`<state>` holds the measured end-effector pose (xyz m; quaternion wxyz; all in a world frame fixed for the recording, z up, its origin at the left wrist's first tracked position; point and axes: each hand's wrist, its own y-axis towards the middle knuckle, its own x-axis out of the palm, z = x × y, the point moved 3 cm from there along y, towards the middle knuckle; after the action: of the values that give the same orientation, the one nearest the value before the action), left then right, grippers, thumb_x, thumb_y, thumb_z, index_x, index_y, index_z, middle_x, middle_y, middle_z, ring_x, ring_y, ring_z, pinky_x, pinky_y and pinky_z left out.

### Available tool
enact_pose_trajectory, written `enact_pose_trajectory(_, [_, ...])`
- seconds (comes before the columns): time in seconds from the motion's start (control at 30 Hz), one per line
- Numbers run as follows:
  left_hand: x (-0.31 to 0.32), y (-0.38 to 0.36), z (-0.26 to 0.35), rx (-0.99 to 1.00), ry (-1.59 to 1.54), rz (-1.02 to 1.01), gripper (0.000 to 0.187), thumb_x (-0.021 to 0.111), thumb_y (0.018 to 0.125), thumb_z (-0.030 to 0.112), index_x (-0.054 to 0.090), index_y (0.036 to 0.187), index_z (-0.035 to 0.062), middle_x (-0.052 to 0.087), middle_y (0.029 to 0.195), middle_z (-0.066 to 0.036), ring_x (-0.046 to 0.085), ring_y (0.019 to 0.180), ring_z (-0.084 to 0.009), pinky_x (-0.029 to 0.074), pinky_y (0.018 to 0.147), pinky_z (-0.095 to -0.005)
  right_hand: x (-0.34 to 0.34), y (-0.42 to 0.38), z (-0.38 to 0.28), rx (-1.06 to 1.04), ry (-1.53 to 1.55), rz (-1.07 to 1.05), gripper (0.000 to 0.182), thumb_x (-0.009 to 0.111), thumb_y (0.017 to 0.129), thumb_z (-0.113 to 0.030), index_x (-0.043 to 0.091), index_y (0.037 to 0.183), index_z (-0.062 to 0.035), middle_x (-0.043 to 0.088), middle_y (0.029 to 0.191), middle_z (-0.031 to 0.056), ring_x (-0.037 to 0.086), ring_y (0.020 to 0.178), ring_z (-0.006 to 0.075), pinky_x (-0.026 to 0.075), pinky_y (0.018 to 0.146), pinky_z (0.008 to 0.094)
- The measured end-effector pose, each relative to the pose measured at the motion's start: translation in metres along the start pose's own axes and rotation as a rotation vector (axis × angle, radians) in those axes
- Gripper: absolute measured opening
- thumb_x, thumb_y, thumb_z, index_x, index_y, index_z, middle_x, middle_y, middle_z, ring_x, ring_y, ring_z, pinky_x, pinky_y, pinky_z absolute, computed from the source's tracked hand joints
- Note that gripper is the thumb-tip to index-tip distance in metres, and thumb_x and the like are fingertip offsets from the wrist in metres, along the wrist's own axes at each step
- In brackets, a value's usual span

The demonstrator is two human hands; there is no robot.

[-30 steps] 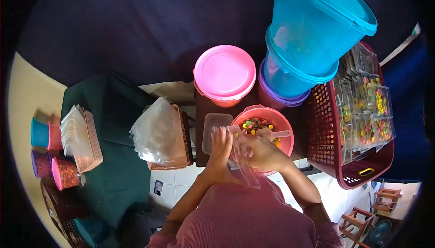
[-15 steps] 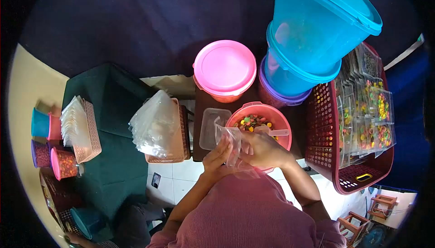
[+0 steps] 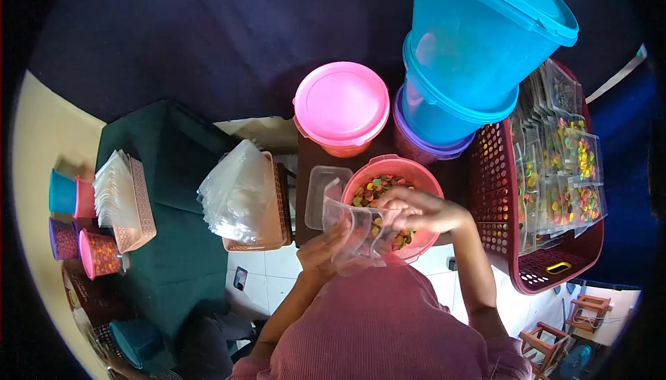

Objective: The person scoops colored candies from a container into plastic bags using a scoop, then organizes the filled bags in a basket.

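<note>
My left hand (image 3: 325, 247) grips a clear plastic bag (image 3: 357, 231) by its left side, in front of a pink bowl (image 3: 431, 184). The bag's mouth stands partly open toward the bowl. Small round candies (image 3: 378, 187) in red, yellow, green and brown lie in the bowl. My right hand (image 3: 430, 212) is over the bowl with its fingers curled in, where the pale scoop's handle lay; the hand hides most of the scoop. A shallow clear container (image 3: 320, 192) sits left of the bowl.
Behind the bowl stand a pink lidded tub (image 3: 341, 106) and stacked blue tubs (image 3: 479, 54). At right, a maroon basket (image 3: 494, 206) holds filled packets. Left, a basket (image 3: 277, 206) holds clear bags (image 3: 236, 192). Another person's leg (image 3: 205, 342) shows at lower left.
My right hand has moved from the bag to the right, over the bowl, covering the scoop's handle. The bag, still in my left hand, has opened out slightly.
</note>
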<state>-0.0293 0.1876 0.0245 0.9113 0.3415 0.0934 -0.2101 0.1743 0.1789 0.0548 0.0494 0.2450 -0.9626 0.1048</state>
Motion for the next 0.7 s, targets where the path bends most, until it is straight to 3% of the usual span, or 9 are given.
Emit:
enact_pose_trajectory(0.07, [-0.01,0.009,0.005,0.022,0.043,0.036,0.046,0.072,0.058,0.008,0.054,0.099,-0.0013,0.054,0.103,-0.016,0.052,0.097,-0.0254,0.042,0.084,-0.0352,-0.021,-0.001,0.016,0.001,0.191,0.178,0.032,0.051,0.08,-0.02,0.043,0.106,-0.004,0.052,0.098,0.0085,0.05,0.087,0.0132,0.042,0.066,0.0243])
enact_pose_trajectory(0.1, [-0.013,0.01,0.001,0.031,0.099,0.111,0.049,0.075,0.056,0.018,0.056,0.095,-0.0028,0.057,0.096,-0.018,0.057,0.088,-0.0251,0.046,0.078,-0.0332,-0.02,-0.002,0.019,0.115,-0.063,0.332,0.036,0.052,0.077,-0.021,0.044,0.106,-0.0032,0.05,0.103,0.0108,0.05,0.091,0.019,0.04,0.074,0.0323])
enact_pose_trajectory(0.13, [-0.015,0.011,0.001,0.034,0.097,0.11,0.049,0.075,0.056,0.018,0.056,0.095,-0.0028,0.057,0.096,-0.018,0.057,0.088,-0.0251,0.046,0.078,-0.0332,-0.026,-0.002,0.031,0.143,-0.822,0.359,0.036,0.054,0.071,-0.02,0.048,0.102,-0.0012,0.049,0.104,0.0127,0.05,0.094,0.0234,0.04,0.076,0.0378])
enact_pose_trajectory(0.2, [-0.018,0.014,0.003,0.026,0.162,0.053,0.049,0.075,0.055,0.018,0.057,0.095,-0.0024,0.057,0.096,-0.017,0.056,0.091,-0.0254,0.045,0.08,-0.0337,-0.023,-0.008,0.08,0.403,-1.615,0.485,0.024,0.056,0.066,-0.016,0.055,0.086,-0.002,0.049,0.105,0.0155,0.051,0.094,0.0244,0.04,0.075,0.0369])
enact_pose_trajectory(0.3, [-0.017,0.019,0.005,-0.036,0.214,-0.038,0.049,0.076,0.054,0.017,0.056,0.095,-0.0025,0.057,0.096,-0.015,0.055,0.092,-0.0252,0.044,0.081,-0.0337,-0.011,-0.004,0.085,0.464,-1.85,0.395,0.023,0.053,0.065,-0.011,0.055,0.087,-0.0066,0.057,0.087,0.0139,0.056,0.081,0.0228,0.042,0.072,0.0335])
enact_pose_trajectory(0.43, [-0.011,0.016,-0.012,0.0,0.16,-0.051,0.05,0.076,0.053,0.016,0.056,0.095,-0.0026,0.057,0.097,-0.015,0.055,0.092,-0.0247,0.044,0.082,-0.0344,-0.019,-0.02,0.058,0.764,-1.357,0.44,0.016,0.057,0.063,-0.013,0.059,0.079,-0.0098,0.059,0.079,0.0119,0.057,0.078,0.0238,0.043,0.07,0.035])
enact_pose_trajectory(0.53, [-0.007,0.021,-0.015,0.043,0.185,-0.113,0.055,0.076,0.051,0.018,0.055,0.099,-0.0002,0.055,0.103,-0.013,0.052,0.098,-0.0245,0.042,0.085,-0.0337,-0.015,-0.062,-0.004,0.28,-1.168,0.794,0.017,0.056,0.067,-0.013,0.06,0.082,-0.0076,0.059,0.079,0.0125,0.057,0.073,0.029,0.045,0.068,0.0367])
enact_pose_trajectory(0.57, [-0.005,0.024,-0.014,0.031,0.137,-0.142,0.055,0.075,0.052,0.017,0.055,0.1,-0.0002,0.054,0.104,-0.013,0.051,0.099,-0.0244,0.041,0.086,-0.0337,-0.012,-0.072,-0.028,0.189,-1.124,0.745,0.018,0.056,0.067,-0.011,0.059,0.083,-0.0046,0.058,0.08,0.0126,0.056,0.075,0.0292,0.045,0.067,0.0363])
enact_pose_trajectory(0.7, [0.004,0.031,-0.01,0.012,0.069,-0.229,0.055,0.073,0.056,0.018,0.053,0.103,0.0002,0.052,0.108,-0.012,0.048,0.103,-0.0223,0.04,0.087,-0.0335,0.007,-0.101,-0.064,0.171,-0.747,0.8,0.024,0.06,0.062,-0.003,0.059,0.086,-0.0037,0.059,0.078,0.012,0.059,0.066,0.0256,0.047,0.059,0.033])
